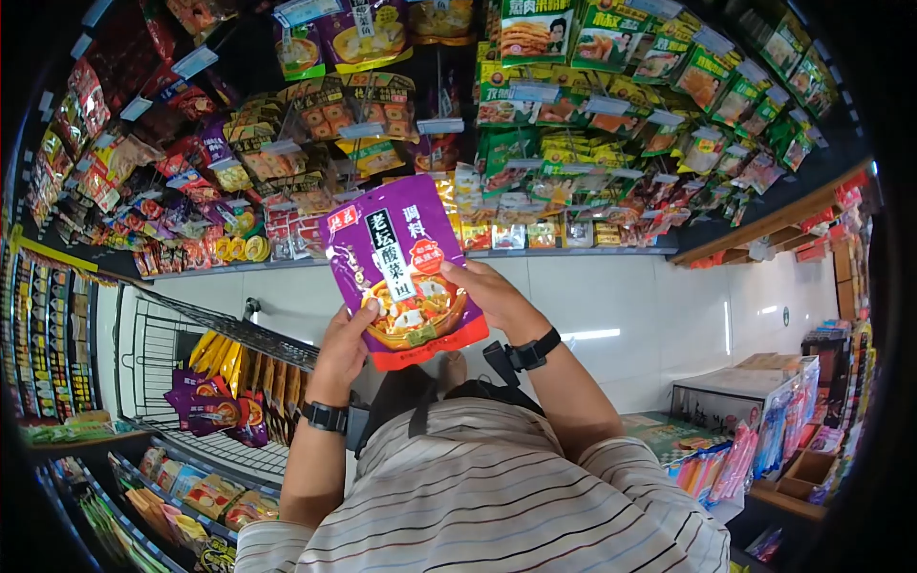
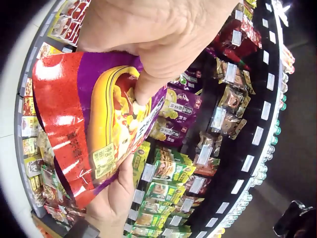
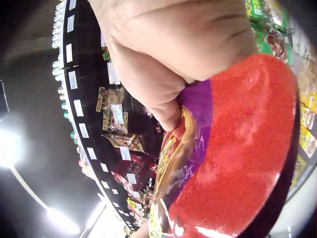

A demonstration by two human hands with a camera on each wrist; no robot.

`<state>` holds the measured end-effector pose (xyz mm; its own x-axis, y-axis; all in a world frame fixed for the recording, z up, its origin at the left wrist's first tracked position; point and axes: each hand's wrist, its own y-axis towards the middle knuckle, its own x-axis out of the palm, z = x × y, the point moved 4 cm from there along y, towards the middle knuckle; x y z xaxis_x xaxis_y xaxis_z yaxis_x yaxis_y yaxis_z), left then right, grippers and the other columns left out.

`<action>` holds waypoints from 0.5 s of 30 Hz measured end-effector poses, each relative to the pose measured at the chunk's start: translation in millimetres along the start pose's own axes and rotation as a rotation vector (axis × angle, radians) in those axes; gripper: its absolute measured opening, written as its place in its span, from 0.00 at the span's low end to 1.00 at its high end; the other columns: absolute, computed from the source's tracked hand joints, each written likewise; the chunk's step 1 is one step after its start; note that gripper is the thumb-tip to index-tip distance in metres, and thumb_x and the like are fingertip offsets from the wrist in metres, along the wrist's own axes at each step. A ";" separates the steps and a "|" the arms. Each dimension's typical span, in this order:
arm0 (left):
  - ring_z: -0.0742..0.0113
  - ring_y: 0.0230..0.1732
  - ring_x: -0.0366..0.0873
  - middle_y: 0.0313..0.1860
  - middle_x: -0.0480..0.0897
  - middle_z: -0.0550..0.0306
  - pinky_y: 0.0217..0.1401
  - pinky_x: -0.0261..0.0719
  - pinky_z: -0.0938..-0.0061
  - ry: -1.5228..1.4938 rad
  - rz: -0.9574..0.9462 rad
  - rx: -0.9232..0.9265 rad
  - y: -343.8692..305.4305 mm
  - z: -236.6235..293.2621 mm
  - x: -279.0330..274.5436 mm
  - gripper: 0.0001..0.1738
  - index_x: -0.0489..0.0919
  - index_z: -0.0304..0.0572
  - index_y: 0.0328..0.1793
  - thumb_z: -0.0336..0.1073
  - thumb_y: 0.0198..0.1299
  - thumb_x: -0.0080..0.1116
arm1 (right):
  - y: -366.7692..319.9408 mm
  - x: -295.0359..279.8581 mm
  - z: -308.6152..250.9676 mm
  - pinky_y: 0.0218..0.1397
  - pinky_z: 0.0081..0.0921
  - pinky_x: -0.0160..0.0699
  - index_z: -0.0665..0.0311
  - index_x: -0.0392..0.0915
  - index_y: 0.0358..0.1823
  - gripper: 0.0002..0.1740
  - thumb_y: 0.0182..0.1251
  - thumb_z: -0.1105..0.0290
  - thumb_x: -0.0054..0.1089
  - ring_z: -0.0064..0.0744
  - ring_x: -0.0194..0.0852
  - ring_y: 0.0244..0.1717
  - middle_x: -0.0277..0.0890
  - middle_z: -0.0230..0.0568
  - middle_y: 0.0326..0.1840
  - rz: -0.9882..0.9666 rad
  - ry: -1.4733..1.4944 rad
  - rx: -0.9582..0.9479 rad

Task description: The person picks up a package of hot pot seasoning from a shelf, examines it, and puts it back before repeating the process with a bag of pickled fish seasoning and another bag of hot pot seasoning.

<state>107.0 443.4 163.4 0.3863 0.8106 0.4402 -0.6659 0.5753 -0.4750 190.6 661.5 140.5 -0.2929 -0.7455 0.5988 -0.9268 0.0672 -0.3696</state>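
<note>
A purple seasoning packet (image 1: 406,272) with a red bottom band and a picture of a fish dish is held up in front of the body, its printed face toward the head camera. My left hand (image 1: 342,349) grips its lower left edge, the thumb lying on the front. On the other side my right hand (image 1: 492,296) pinches the right edge, thumb also on the front. In the left wrist view the left hand (image 2: 158,34) curls over the packet (image 2: 119,114). The right wrist view shows the right hand (image 3: 173,44) bent around the packet's edge, close to its red band (image 3: 237,148).
Ahead is a shelf rack (image 1: 535,253) hung with rows of seasoning packets. A wire shopping cart (image 1: 143,382) at the left holds purple packets (image 1: 215,411) and yellow ones (image 1: 218,358). Boxed goods (image 1: 735,392) stand at the right over a pale tiled floor (image 1: 611,296).
</note>
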 end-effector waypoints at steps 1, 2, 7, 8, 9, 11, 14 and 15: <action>0.67 0.56 0.83 0.57 0.83 0.56 0.61 0.83 0.67 0.006 -0.025 -0.015 7.9 -6.2 -3.9 0.22 0.73 0.36 0.67 0.38 0.73 0.62 | -5.5 0.6 -5.2 0.61 0.28 0.83 0.69 0.78 0.62 0.23 0.79 0.57 0.58 0.27 0.83 0.58 0.84 0.41 0.59 0.026 -0.010 -0.004; 0.66 0.57 0.83 0.57 0.83 0.56 0.61 0.83 0.67 0.010 -0.051 -0.032 13.9 -10.7 -6.8 0.22 0.73 0.36 0.67 0.38 0.73 0.62 | -9.0 -1.6 -8.6 0.61 0.28 0.83 0.69 0.78 0.62 0.23 0.79 0.57 0.58 0.27 0.83 0.58 0.84 0.41 0.59 0.054 -0.021 -0.008; 0.67 0.60 0.81 0.60 0.82 0.55 0.62 0.82 0.69 0.045 -0.064 -0.151 30.9 -24.9 -4.3 0.27 0.72 0.37 0.70 0.43 0.72 0.64 | -14.3 -16.8 -2.8 0.63 0.27 0.80 0.71 0.76 0.65 0.26 0.79 0.56 0.59 0.29 0.82 0.59 0.81 0.44 0.63 0.021 -0.016 0.052; 0.67 0.60 0.81 0.60 0.82 0.55 0.62 0.82 0.69 0.064 -0.071 -0.163 37.2 -29.5 -6.5 0.28 0.72 0.37 0.71 0.43 0.72 0.64 | -15.5 -19.2 -4.8 0.63 0.26 0.81 0.71 0.76 0.65 0.26 0.79 0.56 0.59 0.29 0.82 0.58 0.81 0.43 0.62 0.055 -0.052 0.063; 0.67 0.60 0.81 0.61 0.82 0.55 0.62 0.82 0.69 0.084 -0.080 -0.175 44.5 -32.2 -7.0 0.28 0.72 0.37 0.71 0.44 0.71 0.64 | -16.4 -21.2 -7.4 0.62 0.26 0.82 0.71 0.76 0.65 0.26 0.79 0.56 0.58 0.28 0.83 0.57 0.82 0.42 0.61 0.090 -0.088 0.072; 0.67 0.60 0.81 0.61 0.82 0.55 0.61 0.82 0.69 0.144 -0.115 -0.175 57.6 -35.6 -7.1 0.30 0.71 0.36 0.71 0.45 0.71 0.64 | -20.7 -22.0 -17.5 0.58 0.24 0.85 0.70 0.76 0.65 0.27 0.79 0.54 0.58 0.26 0.84 0.54 0.83 0.40 0.58 0.148 -0.156 0.089; 0.67 0.60 0.81 0.60 0.82 0.54 0.61 0.82 0.69 0.193 -0.194 -0.210 75.0 -28.3 5.1 0.29 0.71 0.35 0.71 0.46 0.72 0.63 | -11.3 -43.0 -10.0 0.58 0.25 0.85 0.69 0.75 0.65 0.28 0.79 0.52 0.58 0.26 0.84 0.54 0.83 0.40 0.58 0.285 -0.169 0.088; 0.67 0.59 0.82 0.60 0.82 0.54 0.60 0.82 0.69 0.213 -0.205 -0.217 81.3 -26.6 8.4 0.30 0.70 0.35 0.71 0.46 0.72 0.63 | -9.2 -45.3 -12.2 0.59 0.25 0.85 0.68 0.76 0.66 0.27 0.78 0.53 0.59 0.26 0.84 0.55 0.83 0.40 0.58 0.308 -0.138 0.095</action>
<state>73.0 499.9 108.2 0.6374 0.6673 0.3853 -0.4187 0.7197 -0.5538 209.6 702.8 125.4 -0.5148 -0.7826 0.3500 -0.7721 0.2457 -0.5861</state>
